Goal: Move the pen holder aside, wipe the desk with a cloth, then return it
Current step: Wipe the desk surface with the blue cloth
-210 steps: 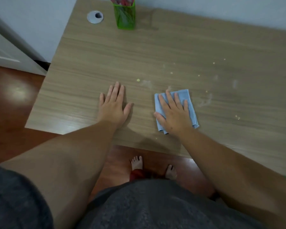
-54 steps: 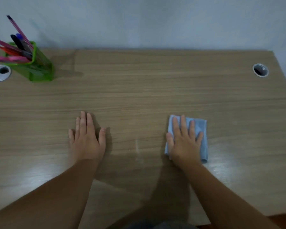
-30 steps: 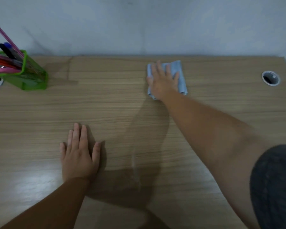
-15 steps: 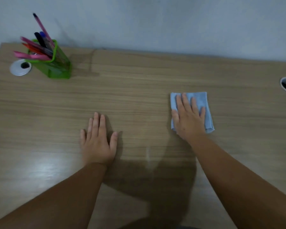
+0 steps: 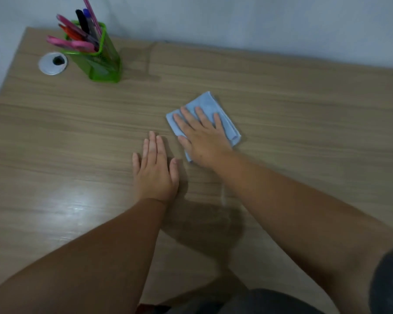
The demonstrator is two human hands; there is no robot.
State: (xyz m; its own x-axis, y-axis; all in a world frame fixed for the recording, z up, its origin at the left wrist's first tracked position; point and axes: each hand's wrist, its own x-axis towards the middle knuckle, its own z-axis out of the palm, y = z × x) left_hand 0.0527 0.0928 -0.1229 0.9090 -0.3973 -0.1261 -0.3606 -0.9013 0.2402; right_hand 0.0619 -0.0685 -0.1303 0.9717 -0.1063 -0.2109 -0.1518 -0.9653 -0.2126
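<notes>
A green mesh pen holder full of pink, red and dark pens stands at the desk's far left corner, near the wall. A folded light-blue cloth lies mid-desk under my right hand, which presses flat on it with fingers spread. My left hand rests palm down on the bare wood just left of the cloth, holding nothing. The wooden desk fills the view.
A round grey cable grommet sits in the desktop just left of the pen holder. A pale wall runs along the desk's far edge. The desk's left edge is near the grommet.
My right hand has slid the cloth leftward, close beside my left hand, and the cloth now lies turned at an angle. The left hand stays planted. The view has shifted right.
</notes>
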